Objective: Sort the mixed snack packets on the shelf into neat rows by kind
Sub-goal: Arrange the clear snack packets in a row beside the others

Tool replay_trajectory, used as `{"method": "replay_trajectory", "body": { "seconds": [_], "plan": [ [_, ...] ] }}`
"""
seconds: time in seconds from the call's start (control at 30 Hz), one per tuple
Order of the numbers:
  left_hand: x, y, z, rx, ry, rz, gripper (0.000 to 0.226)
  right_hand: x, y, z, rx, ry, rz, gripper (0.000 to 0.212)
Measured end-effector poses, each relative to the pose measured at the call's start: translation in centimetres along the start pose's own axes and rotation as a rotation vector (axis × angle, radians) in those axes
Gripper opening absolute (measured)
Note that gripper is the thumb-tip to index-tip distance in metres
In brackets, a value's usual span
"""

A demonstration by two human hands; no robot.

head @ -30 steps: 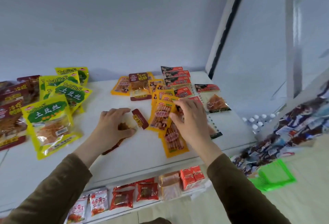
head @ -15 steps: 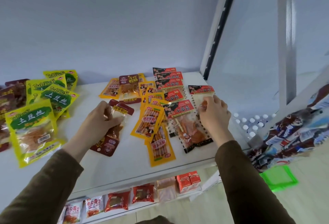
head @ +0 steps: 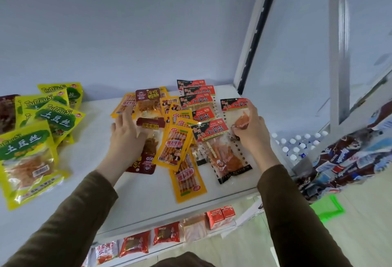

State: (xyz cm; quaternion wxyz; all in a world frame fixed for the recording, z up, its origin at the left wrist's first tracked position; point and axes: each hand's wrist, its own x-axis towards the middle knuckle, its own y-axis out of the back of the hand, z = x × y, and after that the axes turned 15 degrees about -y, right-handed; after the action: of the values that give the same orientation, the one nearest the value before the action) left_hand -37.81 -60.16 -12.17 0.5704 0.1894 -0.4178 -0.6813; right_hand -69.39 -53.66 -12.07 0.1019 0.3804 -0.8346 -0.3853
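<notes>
Mixed snack packets lie on the white shelf (head: pixel 137 192). My left hand (head: pixel 127 137) lies flat, fingers straight, on a dark-red packet (head: pixel 145 164), just in front of a matching dark-red packet (head: pixel 148 97) at the back. Orange packets (head: pixel 176 145) overlap in the middle. Red-and-black packets (head: pixel 197 101) are stacked in a column behind them, and one more (head: pixel 229 160) lies at the front. My right hand (head: pixel 250 133) pinches the rightmost red-and-black packet (head: pixel 234 105) with curled fingers. Yellow-green packets (head: pixel 53 118) sit on the left.
Dark brown packets (head: pixel 7 112) lie at the far left edge. The shelf's upright post (head: pixel 254 33) stands at the back right. A lower shelf holds red packets (head: pixel 135 243) and small cartons (head: pixel 220 215). Water bottles (head: pixel 297 145) and a green basket (head: pixel 326 207) are on the right.
My left hand has carried the dark-red packet from the shelf's front toward the back middle. My right hand left the orange packets, moved right and took hold of the rightmost red-and-black packet.
</notes>
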Motion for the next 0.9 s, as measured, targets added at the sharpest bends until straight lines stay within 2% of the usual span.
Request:
{"method": "replay_trajectory", "body": {
  "seconds": [0.03, 0.1, 0.2, 0.27, 0.33, 0.43, 0.53, 0.63, 0.8, 0.9],
  "plan": [
    [-0.2, -0.2, 0.7, 0.112, -0.065, 0.033, 0.070, -0.1, 0.1, 0.2, 0.019, -0.003, -0.003, 0.083],
    [-1.0, -0.4, 3.0, 0.170, -0.248, 0.053, 0.062, -0.1, 0.3, 0.7, 0.018, 0.023, 0.020, 0.069],
    [-2.4, -1.9, 6.7, 0.261, -0.460, -0.154, 0.070, -0.3, 0.3, 1.1, 0.017, 0.068, 0.060, 0.039],
    [-3.1, -3.3, 8.2, 0.372, -0.520, -0.277, 0.076, -0.8, 0.4, 1.0, 0.080, 0.090, 0.096, 0.035],
    [-3.3, -4.4, 8.7, 0.407, -0.531, -0.335, 0.077, -1.4, 0.8, 0.7, 0.185, 0.141, 0.209, 0.036],
    [-3.0, -5.3, 8.1, 0.409, -0.495, -0.407, 0.079, -1.3, 1.1, 0.2, 0.096, 0.317, 0.361, 0.041],
    [-2.8, -5.6, 7.3, 0.373, -0.473, -0.422, 0.081, -1.1, 0.8, -1.1, -0.252, 0.418, 0.221, 0.043],
    [-2.3, -5.5, 6.7, 0.332, -0.456, -0.415, 0.084, -1.3, -0.2, -2.0, -0.481, 0.308, -0.042, 0.061],
    [-1.9, -5.8, 6.0, 0.298, -0.458, -0.388, 0.089, -1.3, -1.0, -3.3, -0.493, 0.153, -0.198, 0.081],
    [-2.0, -5.9, 6.2, 0.302, -0.454, -0.373, 0.092, -1.0, -1.0, -4.2, -0.467, 0.119, -0.244, 0.081]
  ]
}}
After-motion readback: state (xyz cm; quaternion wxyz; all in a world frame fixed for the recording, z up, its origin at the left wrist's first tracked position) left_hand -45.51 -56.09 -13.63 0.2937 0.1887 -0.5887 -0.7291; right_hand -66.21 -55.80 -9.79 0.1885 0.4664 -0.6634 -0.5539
